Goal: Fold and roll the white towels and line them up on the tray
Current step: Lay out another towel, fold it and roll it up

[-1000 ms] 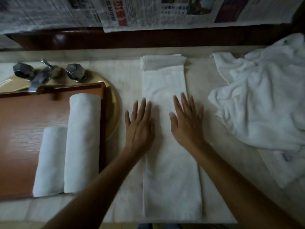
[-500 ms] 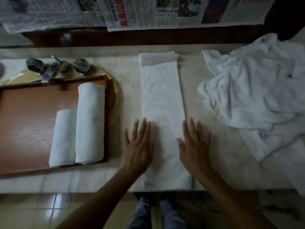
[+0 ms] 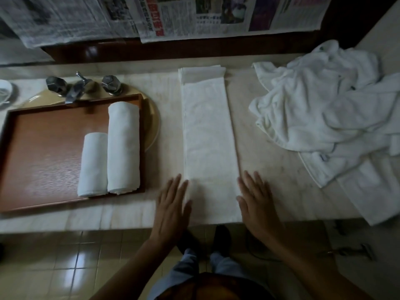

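Long folded white towel strip [image 3: 207, 137] lies on desk [image 3: 275, 174], near end at desk edge. Left hand [image 3: 173, 204] and right hand [image 3: 257, 202] lie flat at its side edges, fingers straight, grip empty. Two rolled towels [image 3: 123, 146] sit on tray [image 3: 43, 148]. Risk: uneven first tuck likely skews roll; near end may slip off the edge.

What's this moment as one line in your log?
stage: folded towel not yet rolled | left hand: flat at its left edge | right hand: flat at its right edge | tray: two rolled towels
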Action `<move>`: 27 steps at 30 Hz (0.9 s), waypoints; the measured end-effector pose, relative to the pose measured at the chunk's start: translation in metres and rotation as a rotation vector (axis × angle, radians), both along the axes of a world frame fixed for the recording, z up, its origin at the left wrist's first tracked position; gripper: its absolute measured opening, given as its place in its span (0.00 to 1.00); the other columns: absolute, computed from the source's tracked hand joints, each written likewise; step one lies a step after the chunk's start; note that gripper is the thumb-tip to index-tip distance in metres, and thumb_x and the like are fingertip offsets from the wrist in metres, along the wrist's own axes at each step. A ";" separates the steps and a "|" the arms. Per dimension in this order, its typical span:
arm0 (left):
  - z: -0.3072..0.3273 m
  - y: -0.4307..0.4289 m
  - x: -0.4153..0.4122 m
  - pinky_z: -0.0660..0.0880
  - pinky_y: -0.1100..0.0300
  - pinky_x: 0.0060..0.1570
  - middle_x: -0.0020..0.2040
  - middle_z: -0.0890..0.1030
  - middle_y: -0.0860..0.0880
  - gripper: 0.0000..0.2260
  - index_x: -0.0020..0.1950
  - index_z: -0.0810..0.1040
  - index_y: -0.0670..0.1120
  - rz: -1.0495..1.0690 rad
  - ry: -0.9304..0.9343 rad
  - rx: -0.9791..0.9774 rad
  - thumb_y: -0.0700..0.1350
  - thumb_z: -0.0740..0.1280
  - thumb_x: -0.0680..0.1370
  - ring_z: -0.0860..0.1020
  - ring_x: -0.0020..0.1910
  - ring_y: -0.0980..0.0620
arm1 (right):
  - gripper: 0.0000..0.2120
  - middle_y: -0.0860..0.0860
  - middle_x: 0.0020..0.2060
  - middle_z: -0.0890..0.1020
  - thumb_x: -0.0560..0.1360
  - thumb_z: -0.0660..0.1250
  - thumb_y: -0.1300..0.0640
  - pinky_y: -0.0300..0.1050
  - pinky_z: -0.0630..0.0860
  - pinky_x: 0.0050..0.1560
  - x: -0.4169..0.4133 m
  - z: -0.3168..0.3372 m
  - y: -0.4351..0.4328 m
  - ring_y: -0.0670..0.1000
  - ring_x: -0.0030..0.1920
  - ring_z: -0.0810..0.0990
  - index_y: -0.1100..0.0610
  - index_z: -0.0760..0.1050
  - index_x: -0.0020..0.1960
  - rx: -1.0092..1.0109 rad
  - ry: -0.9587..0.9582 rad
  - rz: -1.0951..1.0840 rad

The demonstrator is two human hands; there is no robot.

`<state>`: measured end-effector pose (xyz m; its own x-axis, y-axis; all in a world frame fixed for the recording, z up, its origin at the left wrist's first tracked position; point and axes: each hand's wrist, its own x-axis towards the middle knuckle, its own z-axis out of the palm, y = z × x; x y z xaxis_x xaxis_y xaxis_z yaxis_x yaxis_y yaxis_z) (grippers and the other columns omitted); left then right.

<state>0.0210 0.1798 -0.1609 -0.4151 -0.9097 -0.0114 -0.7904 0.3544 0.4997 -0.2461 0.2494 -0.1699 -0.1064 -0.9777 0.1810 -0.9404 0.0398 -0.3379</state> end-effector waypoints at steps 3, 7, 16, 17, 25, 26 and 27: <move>0.002 0.036 -0.019 0.75 0.50 0.64 0.70 0.74 0.49 0.19 0.71 0.74 0.51 -0.256 0.025 -0.077 0.56 0.62 0.82 0.73 0.67 0.47 | 0.18 0.55 0.68 0.77 0.81 0.62 0.55 0.57 0.69 0.71 0.022 0.003 0.022 0.58 0.71 0.71 0.60 0.79 0.67 -0.075 -0.069 0.266; -0.015 0.041 -0.016 0.79 0.54 0.49 0.59 0.75 0.53 0.16 0.64 0.77 0.53 -0.431 -0.046 -0.105 0.52 0.64 0.77 0.73 0.55 0.52 | 0.15 0.50 0.61 0.77 0.78 0.65 0.53 0.52 0.78 0.59 0.027 0.003 0.039 0.52 0.62 0.74 0.52 0.77 0.64 0.074 -0.051 0.360; -0.013 0.015 0.013 0.76 0.58 0.41 0.50 0.80 0.53 0.09 0.55 0.83 0.50 -0.513 -0.058 -0.122 0.44 0.65 0.79 0.75 0.46 0.54 | 0.22 0.48 0.53 0.79 0.67 0.75 0.72 0.44 0.79 0.47 0.005 -0.001 0.032 0.49 0.52 0.78 0.54 0.82 0.57 0.149 -0.105 0.416; -0.012 0.013 0.015 0.76 0.59 0.40 0.49 0.81 0.53 0.09 0.54 0.83 0.49 -0.514 -0.044 -0.115 0.43 0.65 0.79 0.76 0.46 0.54 | 0.20 0.48 0.53 0.80 0.69 0.74 0.71 0.44 0.80 0.47 0.003 -0.001 0.031 0.49 0.51 0.78 0.54 0.82 0.57 0.168 -0.137 0.395; 0.017 -0.002 0.010 0.74 0.73 0.42 0.45 0.83 0.61 0.05 0.51 0.86 0.52 -0.134 0.103 0.299 0.42 0.75 0.77 0.80 0.42 0.67 | 0.13 0.41 0.50 0.86 0.75 0.76 0.51 0.28 0.76 0.50 -0.007 0.020 0.013 0.37 0.50 0.83 0.47 0.83 0.59 0.396 -0.510 0.022; 0.019 -0.005 0.009 0.74 0.73 0.41 0.44 0.84 0.60 0.05 0.49 0.85 0.53 -0.097 0.121 0.350 0.43 0.76 0.77 0.80 0.42 0.66 | 0.12 0.40 0.50 0.85 0.75 0.76 0.50 0.29 0.77 0.49 -0.007 0.023 0.012 0.36 0.49 0.82 0.47 0.83 0.58 0.419 -0.524 0.005; 0.022 -0.008 0.008 0.74 0.72 0.40 0.43 0.84 0.59 0.05 0.48 0.85 0.54 -0.064 0.135 0.392 0.44 0.76 0.77 0.81 0.42 0.66 | 0.10 0.40 0.49 0.85 0.75 0.76 0.49 0.31 0.78 0.48 -0.006 0.025 0.011 0.37 0.48 0.82 0.48 0.83 0.56 0.431 -0.524 -0.008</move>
<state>0.0294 0.1719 -0.1391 -0.4922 -0.8194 -0.2938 -0.6914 0.1628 0.7039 -0.2521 0.2599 -0.1448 -0.0816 -0.9496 -0.3028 -0.6560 0.2799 -0.7010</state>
